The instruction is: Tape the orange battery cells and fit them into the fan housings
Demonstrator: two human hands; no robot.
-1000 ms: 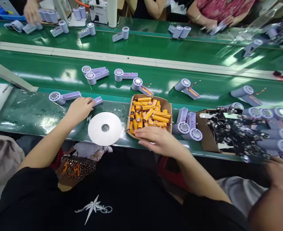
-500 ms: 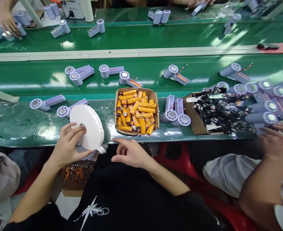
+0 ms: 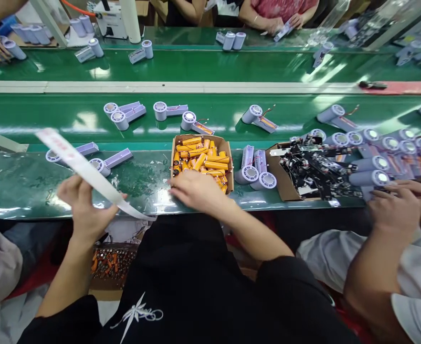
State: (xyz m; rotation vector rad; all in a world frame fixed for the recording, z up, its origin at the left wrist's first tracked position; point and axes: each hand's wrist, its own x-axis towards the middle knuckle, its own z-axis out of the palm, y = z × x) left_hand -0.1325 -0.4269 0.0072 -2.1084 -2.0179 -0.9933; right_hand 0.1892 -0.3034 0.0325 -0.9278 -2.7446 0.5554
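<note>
The left hand (image 3: 90, 219) grips a round white tape roll (image 3: 89, 171); the right hand (image 3: 200, 192), grasp hidden from me, meets orange cylindrical cells (image 3: 215, 165).

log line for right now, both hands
left hand: holding white roll | right hand: at box of orange cells

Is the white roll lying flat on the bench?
No, the left hand holds the white roll raised and tilted, nearly edge-on.

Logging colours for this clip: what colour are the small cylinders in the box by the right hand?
Orange, best seen in the head view.
</note>
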